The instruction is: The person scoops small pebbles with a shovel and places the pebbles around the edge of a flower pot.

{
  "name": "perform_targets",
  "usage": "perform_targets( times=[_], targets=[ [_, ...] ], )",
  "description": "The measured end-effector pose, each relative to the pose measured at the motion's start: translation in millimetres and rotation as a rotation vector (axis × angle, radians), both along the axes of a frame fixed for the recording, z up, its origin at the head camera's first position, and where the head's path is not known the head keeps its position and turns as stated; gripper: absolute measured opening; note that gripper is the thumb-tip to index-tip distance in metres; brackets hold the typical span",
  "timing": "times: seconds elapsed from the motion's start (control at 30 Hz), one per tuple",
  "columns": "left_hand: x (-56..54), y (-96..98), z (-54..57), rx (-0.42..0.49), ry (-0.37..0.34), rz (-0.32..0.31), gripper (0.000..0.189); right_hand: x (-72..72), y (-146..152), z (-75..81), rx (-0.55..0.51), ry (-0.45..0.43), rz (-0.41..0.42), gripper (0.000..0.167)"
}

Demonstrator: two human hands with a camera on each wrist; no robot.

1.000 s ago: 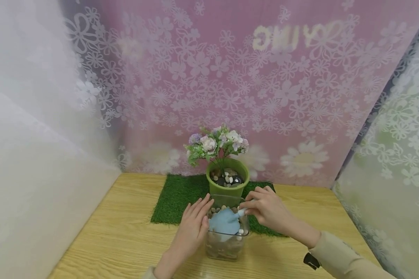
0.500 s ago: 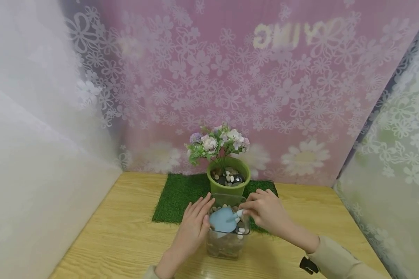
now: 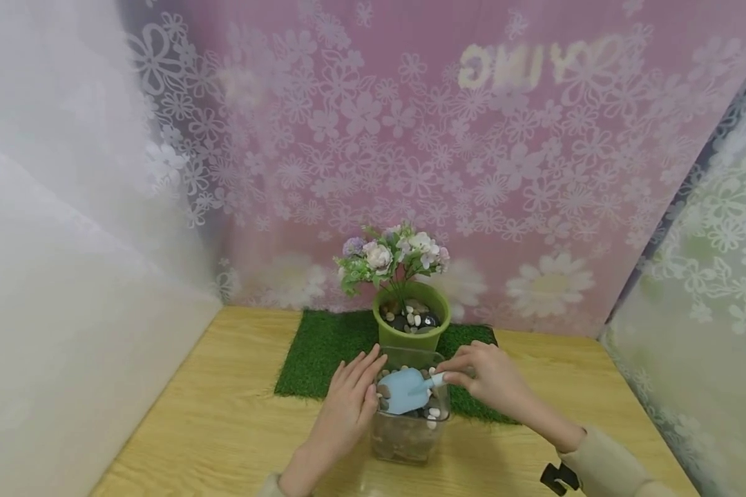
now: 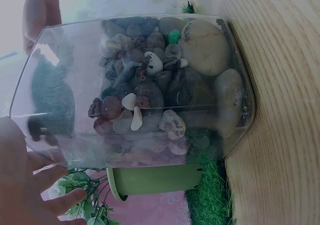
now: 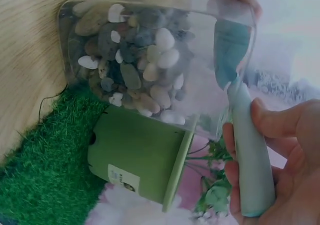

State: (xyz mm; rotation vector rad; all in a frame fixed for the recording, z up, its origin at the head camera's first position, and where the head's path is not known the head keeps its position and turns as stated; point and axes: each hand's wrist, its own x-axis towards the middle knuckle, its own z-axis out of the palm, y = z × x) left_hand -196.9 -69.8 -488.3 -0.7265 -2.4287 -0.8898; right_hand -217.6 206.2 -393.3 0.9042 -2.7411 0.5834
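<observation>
A clear plastic container (image 3: 404, 445) holds mixed pebbles (image 5: 131, 75) in its lower part. My right hand (image 3: 488, 379) grips the pale handle of a light blue hand trowel (image 3: 404, 392). Its blade lies inside the container's mouth, above the pebbles, as the right wrist view shows. At the blade's left end, brown stones (image 3: 383, 392) show; whether they rest on it, I cannot tell. My left hand (image 3: 347, 400) rests against the container's left rim with its fingers extended. Part of that rim is hidden behind it.
Just behind the container, a green flowerpot (image 3: 410, 338) with stones in it holds artificial flowers (image 3: 394, 255). Beneath the pot is a green artificial turf mat (image 3: 317, 352) on the wooden table (image 3: 193, 414). A pink floral curtain (image 3: 373, 159) hangs at the back.
The trowel blade has come up and turned inside the container, and brown stones now show at its left end. My left hand stays at the rim. The head view has shifted slightly.
</observation>
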Motion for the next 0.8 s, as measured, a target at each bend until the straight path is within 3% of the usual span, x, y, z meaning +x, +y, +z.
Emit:
perform_targets(
  times=[0.13, 0.43, 0.8],
  targets=[
    [-1.4, 1.1, 0.0, 0.001, -0.005, -0.011, 0.046, -2.4, 10, 1.6, -0.058, -0.089, -0.032, 0.016],
    [-2.4, 1.0, -3.5, 0.003, 0.002, -0.004, 0.048, -0.8, 30, -6.9, -0.101, -0.122, -0.128, 0.016],
    [-0.7, -0.2, -2.6, -0.008, 0.004, 0.017, 0.047, 5.2, 42, -1.8, -0.153, -0.007, -0.15, 0.017]
  ],
)
